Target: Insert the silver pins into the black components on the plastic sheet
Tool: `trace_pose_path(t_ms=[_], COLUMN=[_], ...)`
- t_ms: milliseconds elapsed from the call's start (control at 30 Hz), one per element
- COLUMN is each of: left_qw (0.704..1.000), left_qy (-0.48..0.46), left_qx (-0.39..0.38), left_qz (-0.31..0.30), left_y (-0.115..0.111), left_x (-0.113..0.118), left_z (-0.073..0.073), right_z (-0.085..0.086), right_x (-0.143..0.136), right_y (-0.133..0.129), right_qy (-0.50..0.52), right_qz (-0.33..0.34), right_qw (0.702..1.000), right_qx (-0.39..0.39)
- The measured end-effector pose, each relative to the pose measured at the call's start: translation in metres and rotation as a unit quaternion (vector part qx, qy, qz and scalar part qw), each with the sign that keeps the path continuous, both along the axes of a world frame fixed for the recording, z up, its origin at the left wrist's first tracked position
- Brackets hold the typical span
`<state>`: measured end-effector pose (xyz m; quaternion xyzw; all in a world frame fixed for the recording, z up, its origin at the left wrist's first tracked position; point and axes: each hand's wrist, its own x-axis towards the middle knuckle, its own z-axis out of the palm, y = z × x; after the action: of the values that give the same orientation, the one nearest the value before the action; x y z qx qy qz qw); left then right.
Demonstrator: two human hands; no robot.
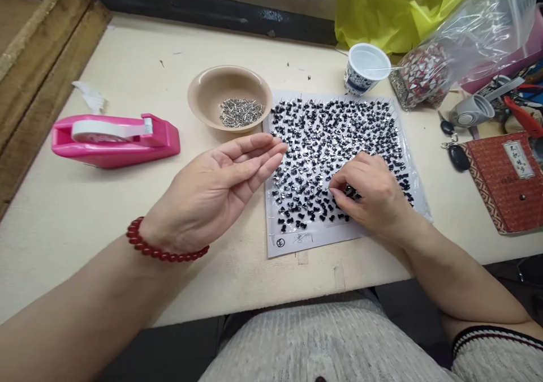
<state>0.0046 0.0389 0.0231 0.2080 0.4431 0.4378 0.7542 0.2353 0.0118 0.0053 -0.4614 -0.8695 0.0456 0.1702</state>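
Note:
My left hand [216,189], with a red bead bracelet [159,252] at the wrist, is raised palm up with its fingers stretched out and the thumb laid across them. No object shows in it. Its fingertips reach over the left edge of a white sheet [280,250] covered with many small black pieces [297,189], some with thin metal pins sticking up. Over the sheet's right part, my right hand [373,195] is closed in a pinch of thumb and forefinger; anything between them is hidden. Behind my left hand stands a beige bowl [203,102] holding loose metal pins [241,113].
A pink tape dispenser [119,144] sits at the left. Behind the sheet stand a white patterned cup [360,71] and a clear bag [424,76] of red and silver pieces. Keys [458,157] and a red pouch [509,184] lie at the right; wooden boards [46,59] edge the left.

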Motion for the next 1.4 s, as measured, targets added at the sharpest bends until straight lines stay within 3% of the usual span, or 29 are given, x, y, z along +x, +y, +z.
trace_pose_path(t_ms=[667,1067,1233,1400], left_qw=[0.999,0.995,0.984,0.974], left_qy=[0.005,-0.073,-0.153,-0.197], left_qx=[0.013,0.032,0.027,0.010], left_qz=[-0.039,-0.065,-0.082,-0.114], left_y=[-0.005,-0.009,-0.014,-0.019], left_x=[0.002,0.003,0.006,0.009], left_z=[0.000,-0.001,-0.004,-0.005], right_z=[-0.001,-0.001,0.015,0.036], right_x=[-0.002,0.001,0.003,-0.018], right_y=[0.002,0.001,-0.005,-0.012], right_qy=[-0.061,-0.043,0.012,0.024], right_qz=[0.037,0.028,0.014,0.068], right_qw=[0.997,0.998,0.999,0.997], right_qx=[0.042,0.036,0.035,0.019])
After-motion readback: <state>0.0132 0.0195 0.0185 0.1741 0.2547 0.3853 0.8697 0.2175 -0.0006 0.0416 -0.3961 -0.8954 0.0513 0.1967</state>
